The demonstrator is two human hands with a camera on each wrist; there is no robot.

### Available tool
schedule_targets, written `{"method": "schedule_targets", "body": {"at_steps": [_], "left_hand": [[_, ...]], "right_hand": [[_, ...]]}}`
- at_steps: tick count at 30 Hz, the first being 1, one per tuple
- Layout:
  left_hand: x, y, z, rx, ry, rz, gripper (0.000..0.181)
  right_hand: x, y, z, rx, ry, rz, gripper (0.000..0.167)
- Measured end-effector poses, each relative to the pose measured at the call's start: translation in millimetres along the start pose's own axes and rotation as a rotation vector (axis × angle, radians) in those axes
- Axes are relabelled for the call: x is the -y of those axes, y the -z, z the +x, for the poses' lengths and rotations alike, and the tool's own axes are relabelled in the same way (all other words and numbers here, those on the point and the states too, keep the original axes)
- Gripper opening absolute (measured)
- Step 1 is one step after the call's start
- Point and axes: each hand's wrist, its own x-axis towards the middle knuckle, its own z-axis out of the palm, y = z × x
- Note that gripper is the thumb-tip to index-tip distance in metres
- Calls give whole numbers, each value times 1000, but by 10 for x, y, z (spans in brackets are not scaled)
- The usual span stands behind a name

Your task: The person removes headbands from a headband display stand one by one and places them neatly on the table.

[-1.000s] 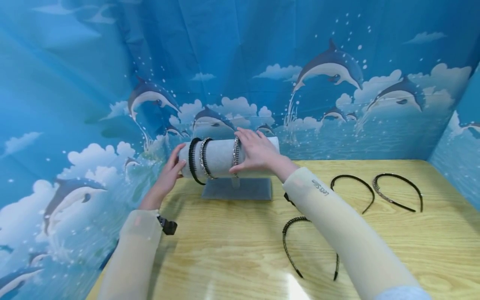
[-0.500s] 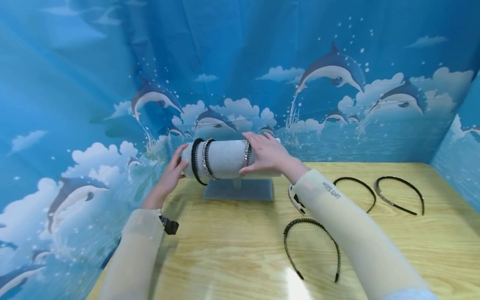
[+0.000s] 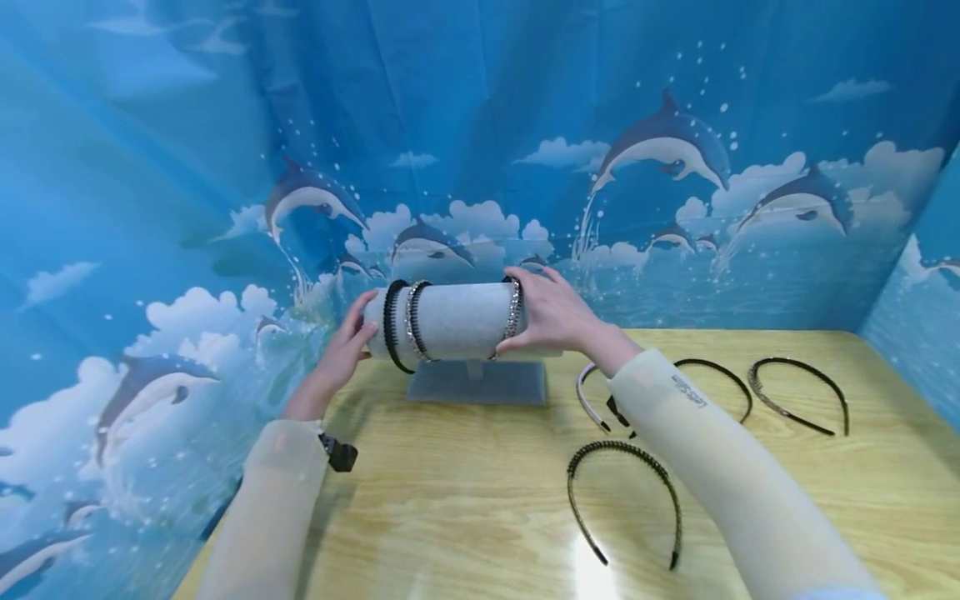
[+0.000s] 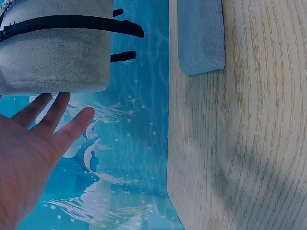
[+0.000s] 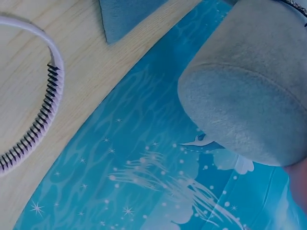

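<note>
The black headband set with silver rhinestones (image 3: 515, 308) curves around the right part of a thick grey plush cylinder (image 3: 467, 321). A blue backdrop printed with dolphins and clouds (image 3: 480, 125) rises behind a pale yellow wood-grain bench (image 3: 450, 500). The cylinder lies level above a flat grey rectangular base (image 3: 442, 387) near the bench's back left.

The right hand (image 3: 553, 312) clamps that headband, fingers over its top and thumb low at the front. The left hand (image 3: 345, 346) touches the cylinder's left end, its fingers apart and fairly straight.

Two more circle the cylinder's left part: a plain black toothed headband (image 3: 390, 325) and, just beside it, a silver-beaded headband with black teeth (image 3: 410, 319). On the bench, right of the base, lie a dark headband with a coiled top (image 3: 625, 446), nearest the front; a pale lilac headband with dark teeth (image 5: 56, 88); a slim plain black headband (image 3: 712, 364); and, farthest right, a black headband with a silver-decorated side (image 3: 798, 360). A small black device (image 3: 341, 454) sits at the left wrist.
</note>
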Motion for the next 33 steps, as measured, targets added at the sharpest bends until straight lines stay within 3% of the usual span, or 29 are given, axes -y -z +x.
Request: {"method": "schedule_targets", "body": {"at_steps": [9,17,25,33], "left_hand": [[9,-12,-20,-1,13,3,55],[5,1,4,2,-11,-3,55],[18,5,9,2,-10,-6,55],[-14,-4,4,2,-4,5,55]], "right_hand": [[-115,-2,-155,-60,-20,88,124],[-198,22,-240,-79,-78,182,122],[-260,16,-225,-33,-86,217,119],[-279,80,-164,61,-101,164,118]]}}
